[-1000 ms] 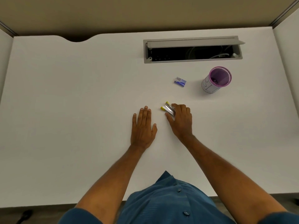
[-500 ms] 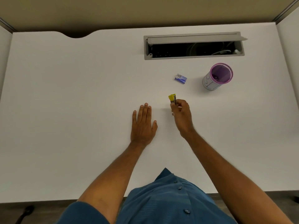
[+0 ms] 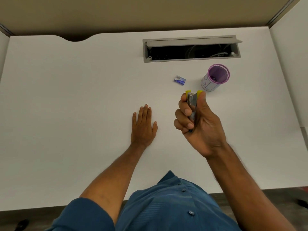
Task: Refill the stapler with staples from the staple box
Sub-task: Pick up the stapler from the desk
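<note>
I have the stapler (image 3: 192, 104) in my right hand (image 3: 199, 124), raised off the desk (image 3: 66, 100) and held upright. My fingers (image 3: 185, 112) are curled around its metal body and the thumb presses along the other side, so the grip is closed on it. Two yellow tips poke out above my fist, spread apart from each other with the silver part between them. I cannot tell from here whether staples are in the channel.

My left hand (image 3: 143, 125) lies flat on the desk, palm down, fingers straight and close together, thumb out to the side, holding nothing. It sits well apart from the stapler.

The box (image 3: 179, 80), small and blue, lies on the desk beyond my right hand, apart from it, untouched. To its right stands a purple-rimmed cup (image 3: 215, 77), near the box but not touching. Behind both, an open cable slot (image 3: 191, 49) is set into the desk, with its grey flap up.
</note>
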`<control>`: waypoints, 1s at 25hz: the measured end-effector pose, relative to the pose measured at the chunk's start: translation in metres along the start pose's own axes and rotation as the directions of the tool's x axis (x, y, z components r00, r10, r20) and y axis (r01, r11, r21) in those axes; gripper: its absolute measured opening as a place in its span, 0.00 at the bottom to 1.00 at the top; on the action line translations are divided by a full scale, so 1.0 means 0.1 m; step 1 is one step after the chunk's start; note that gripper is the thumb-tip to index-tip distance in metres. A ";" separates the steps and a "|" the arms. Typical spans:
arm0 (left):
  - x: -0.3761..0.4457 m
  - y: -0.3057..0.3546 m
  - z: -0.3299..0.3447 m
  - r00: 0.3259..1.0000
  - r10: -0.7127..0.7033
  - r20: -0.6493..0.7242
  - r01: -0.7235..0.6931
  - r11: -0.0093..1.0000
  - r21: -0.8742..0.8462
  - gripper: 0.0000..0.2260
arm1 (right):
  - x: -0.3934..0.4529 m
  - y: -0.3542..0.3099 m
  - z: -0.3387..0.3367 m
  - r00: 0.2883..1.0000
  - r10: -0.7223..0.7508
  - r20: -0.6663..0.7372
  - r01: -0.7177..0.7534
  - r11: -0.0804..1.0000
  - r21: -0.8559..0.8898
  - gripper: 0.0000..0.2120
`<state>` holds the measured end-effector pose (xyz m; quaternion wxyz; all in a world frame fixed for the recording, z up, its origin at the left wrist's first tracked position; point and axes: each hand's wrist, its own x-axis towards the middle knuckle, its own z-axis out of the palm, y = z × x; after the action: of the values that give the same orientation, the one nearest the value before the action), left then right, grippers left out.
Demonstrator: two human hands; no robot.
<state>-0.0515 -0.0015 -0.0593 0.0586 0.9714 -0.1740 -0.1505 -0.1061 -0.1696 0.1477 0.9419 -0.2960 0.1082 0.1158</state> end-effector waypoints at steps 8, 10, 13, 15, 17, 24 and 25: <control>-0.05 0.05 -0.12 0.999 -0.011 0.037 0.010 1.000 0.026 0.29 | -0.17 -0.02 0.22 0.996 -0.011 0.087 0.007 0.999 0.039 0.22; -0.06 0.06 -0.15 0.999 -0.014 0.047 0.013 0.999 0.031 0.29 | -0.20 -0.02 0.24 0.997 -0.017 0.082 0.014 0.999 0.037 0.21; -0.07 0.07 -0.18 0.998 -0.016 0.061 0.014 0.999 0.039 0.29 | -0.21 -0.02 0.27 0.997 -0.015 0.082 0.011 0.999 0.049 0.22; -0.08 0.07 -0.20 0.998 -0.014 0.065 0.011 0.999 0.041 0.29 | -0.20 -0.02 0.27 0.997 -0.021 0.072 0.018 0.999 0.037 0.22; -0.08 0.08 -0.22 0.998 -0.009 0.065 0.007 0.999 0.041 0.29 | -0.20 -0.01 0.27 0.998 -0.025 0.058 0.023 0.999 0.028 0.21; -0.08 0.13 -0.30 0.997 -0.041 0.072 0.045 0.997 -0.067 0.27 | -0.17 0.04 0.20 0.999 -0.034 -0.037 0.033 0.999 -0.032 0.26; -0.07 0.17 -0.33 0.993 -0.076 0.085 0.087 0.987 -0.137 0.26 | -0.16 0.05 0.18 0.996 -0.046 -0.081 0.040 0.996 -0.085 0.27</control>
<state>-0.0534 -0.0131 -0.0235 0.1135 0.9644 -0.1252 -0.2032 -0.1207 -0.1576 0.1636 0.9258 -0.3418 0.1357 0.0875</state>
